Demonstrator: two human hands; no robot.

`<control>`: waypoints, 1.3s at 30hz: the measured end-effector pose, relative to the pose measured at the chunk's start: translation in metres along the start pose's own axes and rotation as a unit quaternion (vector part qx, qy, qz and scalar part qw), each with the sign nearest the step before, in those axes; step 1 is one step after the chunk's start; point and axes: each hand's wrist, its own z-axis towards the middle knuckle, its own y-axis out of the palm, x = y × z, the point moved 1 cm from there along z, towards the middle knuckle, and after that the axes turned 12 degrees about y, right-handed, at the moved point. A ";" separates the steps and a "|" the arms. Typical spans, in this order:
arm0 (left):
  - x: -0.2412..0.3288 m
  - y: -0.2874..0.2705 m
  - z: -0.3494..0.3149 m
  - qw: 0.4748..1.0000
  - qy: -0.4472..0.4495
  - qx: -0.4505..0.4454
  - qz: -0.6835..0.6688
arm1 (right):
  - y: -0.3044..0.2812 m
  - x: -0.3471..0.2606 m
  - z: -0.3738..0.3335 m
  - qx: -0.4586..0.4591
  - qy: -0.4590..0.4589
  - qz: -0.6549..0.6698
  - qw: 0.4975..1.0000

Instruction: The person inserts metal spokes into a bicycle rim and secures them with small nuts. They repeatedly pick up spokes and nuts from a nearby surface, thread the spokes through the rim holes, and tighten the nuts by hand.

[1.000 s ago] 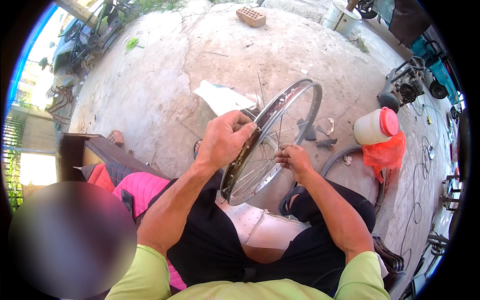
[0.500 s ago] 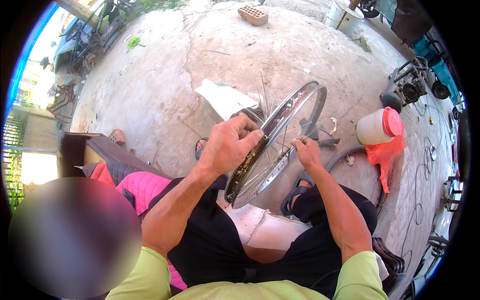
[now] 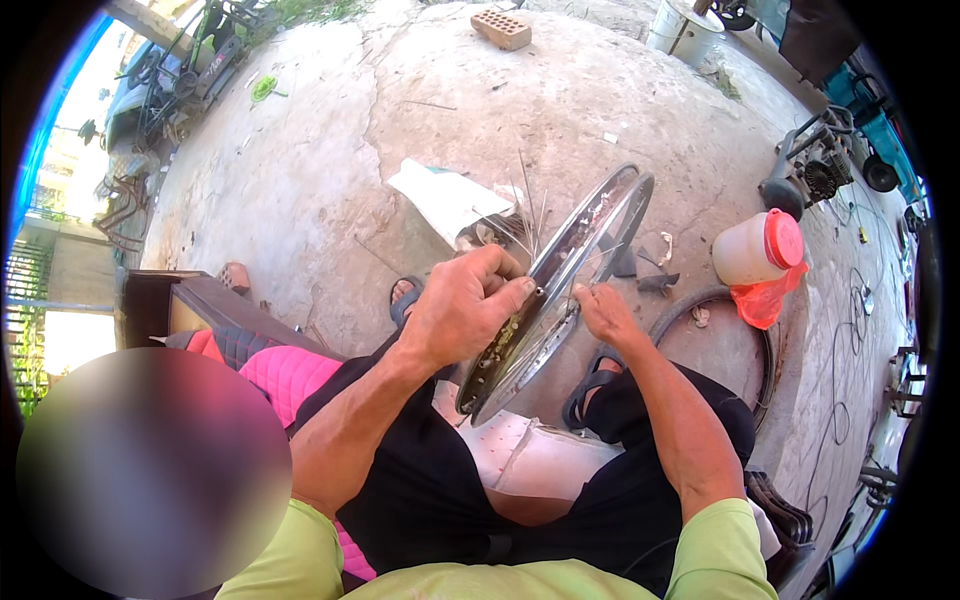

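Note:
A bare metal bicycle wheel rim [image 3: 486, 366] stands tilted in front of me, above the space between my knees, with thin spokes across its inside. My left hand [image 3: 462, 308] is closed at the rim's outer left side, thumb and forefinger pinching its edge near a small dark spot. On the inner right side, my right hand [image 3: 608, 315] is closed in a pinch, apparently on a thin spoke; its fingertips partly hide it. Beyond the rim, loose spokes [image 3: 527, 195] stick up beside a white sack [image 3: 440, 195] on the ground.
A tyre [image 3: 768, 365] lies at the right near a whitish tub with a red lid [image 3: 748, 248] and a red plastic bag [image 3: 760, 303]. A perforated brick [image 3: 501, 30] sits far ahead. Pink quilted cloth [image 3: 290, 372] is at my left. Cables [image 3: 838, 400] trail across the right side.
The rim has turned and looks narrower. My right hand has moved left, closer to the rim, and my left hand slightly right. The red bag has sunk lower against the tub, showing more tyre.

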 end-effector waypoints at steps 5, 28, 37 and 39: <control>0.000 0.004 -0.002 1.000 -0.002 -0.013 -0.012 | -0.001 0.002 0.000 -0.025 0.037 -0.045 0.998; 0.009 0.004 -0.006 0.999 -0.002 -0.022 -0.024 | -0.007 0.008 0.001 -0.025 0.004 -0.141 0.990; 0.008 0.002 -0.004 0.998 -0.007 -0.030 -0.055 | -0.021 -0.001 -0.001 0.000 -0.004 -0.171 0.985; 0.006 0.003 -0.005 0.998 0.003 -0.041 -0.057 | -0.021 -0.003 -0.003 0.006 0.014 -0.163 0.987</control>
